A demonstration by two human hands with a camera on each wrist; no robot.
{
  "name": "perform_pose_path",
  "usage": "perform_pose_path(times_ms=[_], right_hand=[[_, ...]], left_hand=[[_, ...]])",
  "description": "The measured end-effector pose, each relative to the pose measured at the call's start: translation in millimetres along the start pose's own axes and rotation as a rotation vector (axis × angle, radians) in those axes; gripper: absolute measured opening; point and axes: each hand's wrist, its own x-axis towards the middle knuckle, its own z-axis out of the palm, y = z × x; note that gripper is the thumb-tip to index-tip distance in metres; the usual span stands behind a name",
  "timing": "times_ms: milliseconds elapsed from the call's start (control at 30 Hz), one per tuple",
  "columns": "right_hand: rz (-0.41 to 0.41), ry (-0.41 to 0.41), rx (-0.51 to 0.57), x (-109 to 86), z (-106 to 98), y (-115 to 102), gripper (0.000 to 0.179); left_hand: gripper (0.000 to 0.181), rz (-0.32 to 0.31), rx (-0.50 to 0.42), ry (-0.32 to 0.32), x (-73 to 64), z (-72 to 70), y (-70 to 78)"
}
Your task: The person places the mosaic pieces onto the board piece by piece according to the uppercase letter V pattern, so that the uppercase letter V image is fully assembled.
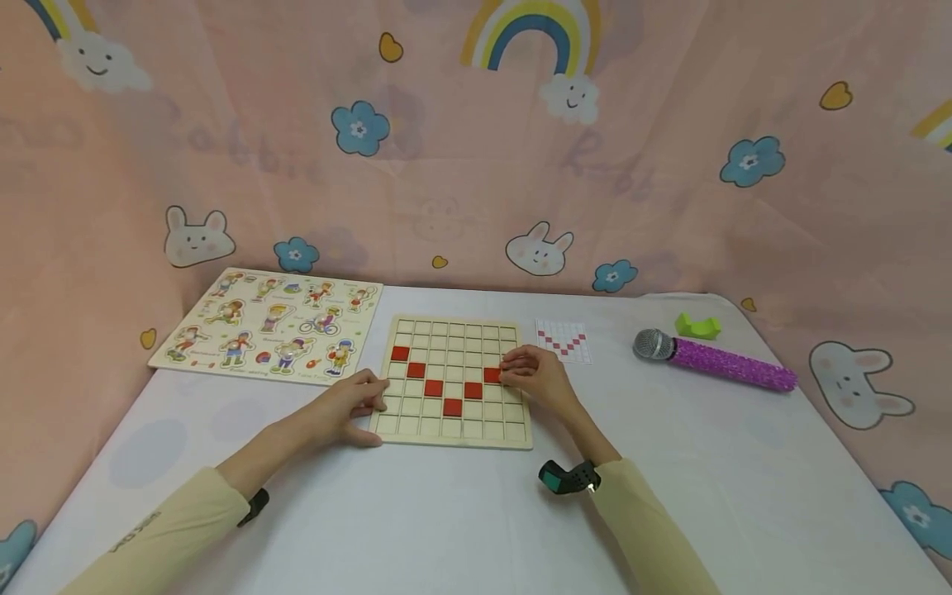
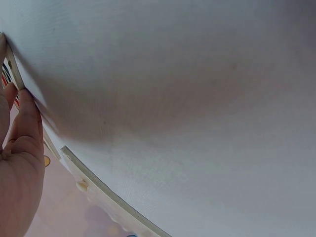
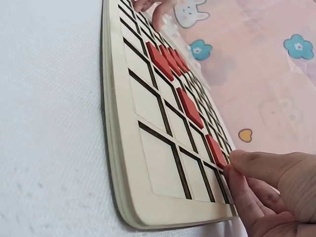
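A square wooden grid board (image 1: 461,442) lies on the table, with several red square tiles (image 1: 452,406) set in its cells in a V shape. My left hand (image 1: 345,406) grips the board's left edge, its thumb at the near left corner. In the left wrist view, the left hand (image 2: 22,148) shows only at the left border. Over the board's right side, my right hand (image 1: 541,378) has thumb and finger pinched at the edge of the rightmost red tile (image 3: 216,150). The right wrist view shows those fingertips (image 3: 236,160) close together; whether another tile is between them is hidden.
Behind the board's right corner lies a pattern card (image 1: 563,341) with a red V on a grid. A wooden picture puzzle (image 1: 271,326) is at the left. Farther right lie a purple glittery microphone (image 1: 725,362) and a lime-green block (image 1: 697,326). A patterned pink cloth (image 1: 446,165) hangs behind.
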Motion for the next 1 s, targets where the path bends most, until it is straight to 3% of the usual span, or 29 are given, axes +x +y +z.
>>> perform_pose_path(times_ms=[233, 500, 667, 1000], right_hand=[[0.049, 0.043, 0.007, 0.1, -6.8, 5.3, 0.03], [0.041, 0.047, 0.013, -0.7, -18.4, 9.4, 0.034], [0.065, 0.064, -0.007, -1.6, -30.8, 15.8, 0.033], [-0.036, 0.074, -0.028, 8.9, -57.6, 33.8, 0.035]], left_hand=[[0.033, 0.002, -0.016, -0.002, 0.8, 1.2, 0.2], [0.04, -0.004, 0.004, 0.005, 0.3, 0.7, -0.1], [0.034, 0.0, 0.007, 0.001, 0.7, 0.7, -0.1], [0.036, 0.012, 0.005, 0.002, 0.4, -0.5, -1.5]])
